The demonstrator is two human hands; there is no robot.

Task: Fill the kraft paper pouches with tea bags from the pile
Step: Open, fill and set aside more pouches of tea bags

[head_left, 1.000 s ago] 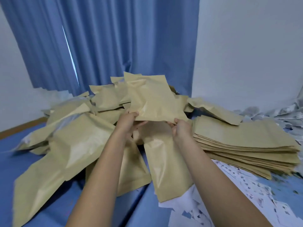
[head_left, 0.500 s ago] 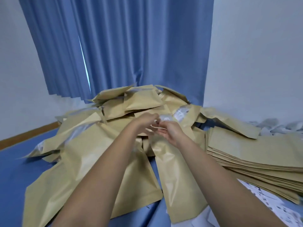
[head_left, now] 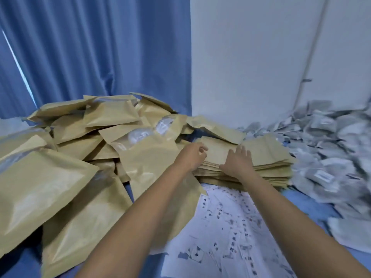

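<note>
A flat stack of empty kraft pouches (head_left: 267, 153) lies ahead of me, right of centre. My right hand (head_left: 237, 162) rests palm down on its near left part with the fingers spread. My left hand (head_left: 192, 155) sits at the stack's left edge with its fingers curled against the top pouch; whether it pinches that pouch is not visible. A big heap of puffed kraft pouches (head_left: 50, 187) fills the left side. The pile of grey-white tea bags (head_left: 331, 147) spreads along the right, beyond the stack.
A white printed paper sheet (head_left: 226, 227) lies under my forearms on the blue surface (head_left: 20, 261). A blue curtain (head_left: 100, 47) hangs behind the heap and a white wall (head_left: 251, 57) stands behind the stack and the tea bags.
Both hands let go of the pouch they held up, which now lies on the heap at the left. They moved right onto the flat stack. The view swung right and shows the tea bag pile.
</note>
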